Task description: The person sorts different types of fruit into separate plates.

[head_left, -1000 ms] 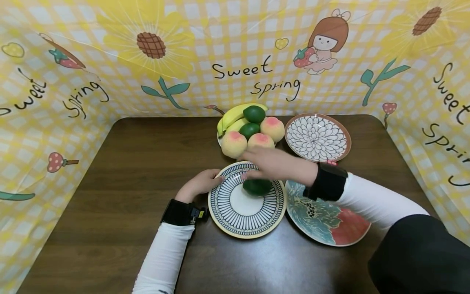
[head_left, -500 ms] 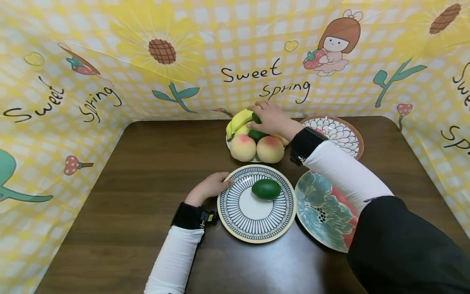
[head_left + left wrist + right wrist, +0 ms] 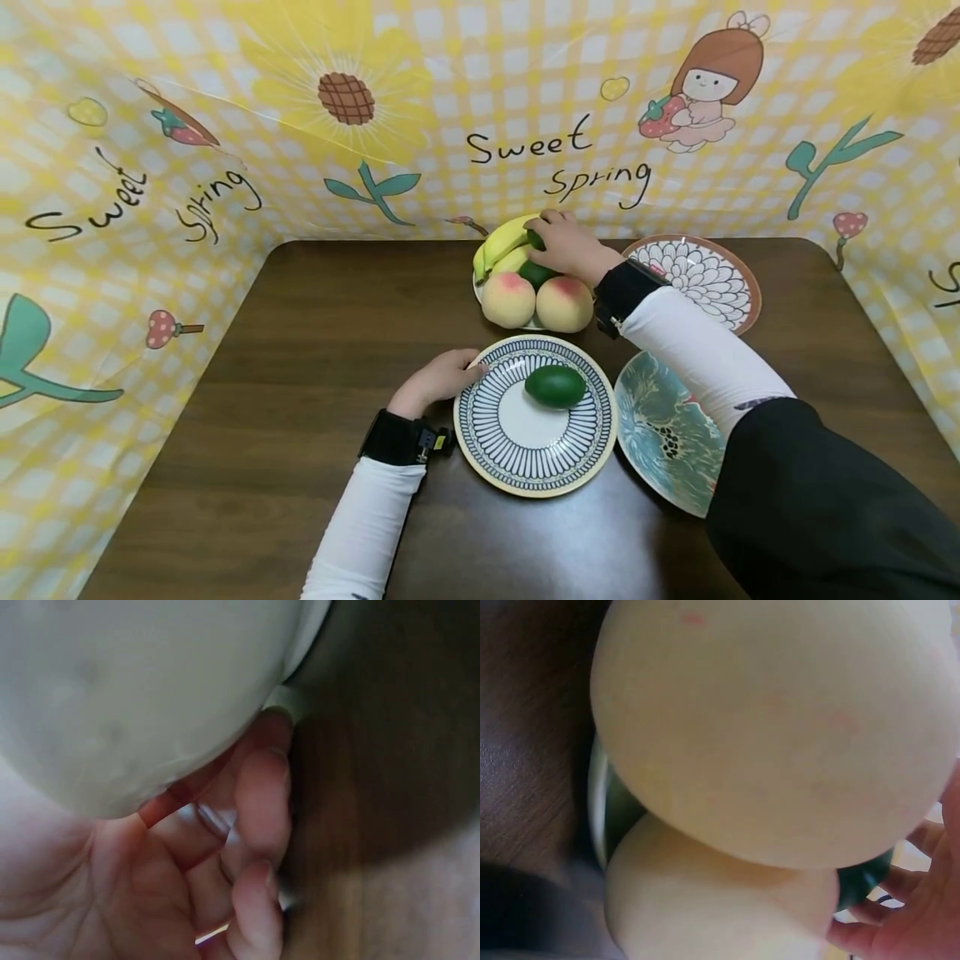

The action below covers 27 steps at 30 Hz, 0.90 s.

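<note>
peaches (image 3: 536, 302) sit before right hand (image 3: 567, 247) atop fruit pile.

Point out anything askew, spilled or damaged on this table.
Nothing stands out. The fruit pile sits heaped but contained, one green fruit lies whole on the striped plate, and no plate looks chipped or tipped.
</note>
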Each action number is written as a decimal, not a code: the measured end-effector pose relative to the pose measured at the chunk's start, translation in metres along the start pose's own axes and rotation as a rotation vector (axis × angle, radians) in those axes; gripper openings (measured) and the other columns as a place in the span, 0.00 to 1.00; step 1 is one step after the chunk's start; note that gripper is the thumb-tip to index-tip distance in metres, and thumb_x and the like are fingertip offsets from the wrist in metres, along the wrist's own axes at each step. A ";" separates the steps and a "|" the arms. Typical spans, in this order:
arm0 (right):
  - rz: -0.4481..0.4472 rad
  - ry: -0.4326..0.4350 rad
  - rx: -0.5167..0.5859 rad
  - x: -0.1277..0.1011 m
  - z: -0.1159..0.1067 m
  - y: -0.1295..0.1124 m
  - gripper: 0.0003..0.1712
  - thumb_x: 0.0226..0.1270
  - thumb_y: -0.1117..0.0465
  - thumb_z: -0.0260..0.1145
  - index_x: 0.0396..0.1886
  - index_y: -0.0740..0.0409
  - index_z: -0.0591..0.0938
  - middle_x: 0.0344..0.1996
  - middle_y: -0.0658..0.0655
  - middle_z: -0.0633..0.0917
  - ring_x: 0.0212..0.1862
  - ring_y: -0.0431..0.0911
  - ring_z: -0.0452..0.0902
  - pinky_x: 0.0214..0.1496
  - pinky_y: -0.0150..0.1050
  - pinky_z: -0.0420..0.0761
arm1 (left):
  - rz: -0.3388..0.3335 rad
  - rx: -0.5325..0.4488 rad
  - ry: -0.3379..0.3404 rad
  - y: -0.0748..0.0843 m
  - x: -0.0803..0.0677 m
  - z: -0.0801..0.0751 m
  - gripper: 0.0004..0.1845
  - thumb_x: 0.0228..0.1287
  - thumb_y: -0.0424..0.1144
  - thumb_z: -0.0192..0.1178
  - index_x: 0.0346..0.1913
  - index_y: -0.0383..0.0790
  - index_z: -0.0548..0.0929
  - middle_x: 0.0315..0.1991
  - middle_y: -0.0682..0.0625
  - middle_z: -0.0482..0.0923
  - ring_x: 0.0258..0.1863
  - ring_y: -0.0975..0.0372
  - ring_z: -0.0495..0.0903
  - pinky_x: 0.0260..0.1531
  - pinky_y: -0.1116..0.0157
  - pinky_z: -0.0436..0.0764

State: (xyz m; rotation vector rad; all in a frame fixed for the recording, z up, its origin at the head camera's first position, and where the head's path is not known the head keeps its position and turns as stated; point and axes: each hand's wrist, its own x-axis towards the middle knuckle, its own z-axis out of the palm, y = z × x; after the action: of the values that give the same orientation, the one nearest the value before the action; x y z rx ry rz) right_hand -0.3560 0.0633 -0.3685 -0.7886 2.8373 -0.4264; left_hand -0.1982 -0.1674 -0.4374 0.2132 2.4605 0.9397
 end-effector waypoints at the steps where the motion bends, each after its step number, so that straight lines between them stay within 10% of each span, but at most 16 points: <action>1: -0.003 0.004 0.001 0.002 0.001 0.002 0.33 0.80 0.51 0.56 0.78 0.58 0.64 0.77 0.70 0.61 0.79 0.66 0.52 0.78 0.60 0.62 | 0.001 0.003 0.000 0.000 0.000 0.000 0.14 0.81 0.43 0.50 0.54 0.38 0.81 0.37 0.47 0.83 0.35 0.62 0.81 0.48 0.64 0.77; 27: 0.107 0.131 0.209 0.026 0.016 0.014 0.34 0.71 0.55 0.66 0.71 0.62 0.68 0.70 0.72 0.63 0.68 0.66 0.59 0.66 0.58 0.70 | -0.018 -0.006 0.012 0.003 -0.005 0.000 0.14 0.81 0.43 0.50 0.54 0.40 0.82 0.36 0.48 0.83 0.33 0.63 0.80 0.47 0.64 0.77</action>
State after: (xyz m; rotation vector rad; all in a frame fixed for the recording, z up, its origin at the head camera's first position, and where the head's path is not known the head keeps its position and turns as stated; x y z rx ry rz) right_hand -0.3810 0.0579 -0.3901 -0.5867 2.8724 -0.7688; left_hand -0.1941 -0.1667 -0.4338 0.1840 2.4658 0.9437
